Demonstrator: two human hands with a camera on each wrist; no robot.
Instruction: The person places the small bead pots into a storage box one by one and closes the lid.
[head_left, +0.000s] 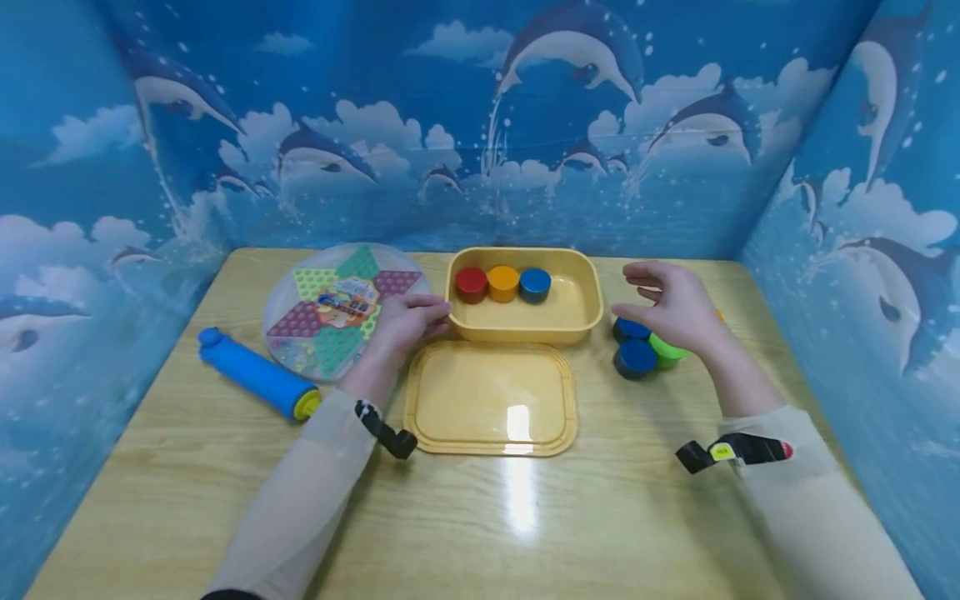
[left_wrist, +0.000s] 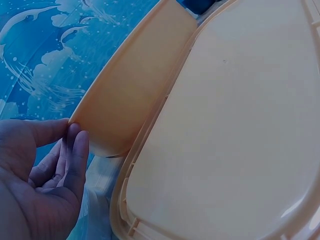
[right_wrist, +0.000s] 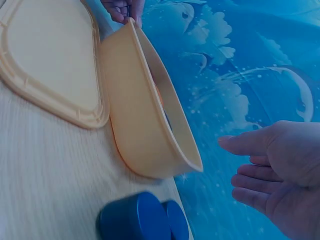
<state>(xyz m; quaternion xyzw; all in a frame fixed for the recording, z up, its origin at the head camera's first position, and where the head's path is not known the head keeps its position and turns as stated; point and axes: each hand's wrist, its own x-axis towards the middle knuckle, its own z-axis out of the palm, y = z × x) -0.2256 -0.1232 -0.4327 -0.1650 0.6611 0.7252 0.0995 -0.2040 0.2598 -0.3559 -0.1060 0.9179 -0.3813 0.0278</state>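
A yellow plastic box (head_left: pixel 573 300) stands at the back middle of the table, holding a red tub (head_left: pixel 472 284), an orange tub (head_left: pixel 503 283) and a blue tub (head_left: pixel 535 285) in a row. My left hand (head_left: pixel 407 323) pinches the box's left rim between thumb and fingers, as the left wrist view shows. To the right of the box, my right hand (head_left: pixel 673 307) hovers with fingers apart, holding nothing. Beneath it are blue tubs (head_left: pixel 636 358) and a green tub (head_left: pixel 666 351), partly hidden by the hand. The flat yellow lid (head_left: pixel 491 396) lies in front of the box.
On the left lies a round Chinese checkers board (head_left: pixel 341 304) with a coloured star, partly under my left forearm. A blue cylinder with a yellow end (head_left: pixel 258 375) lies in front of it. A dolphin-print curtain (head_left: pixel 480 125) encloses the table's back and sides.
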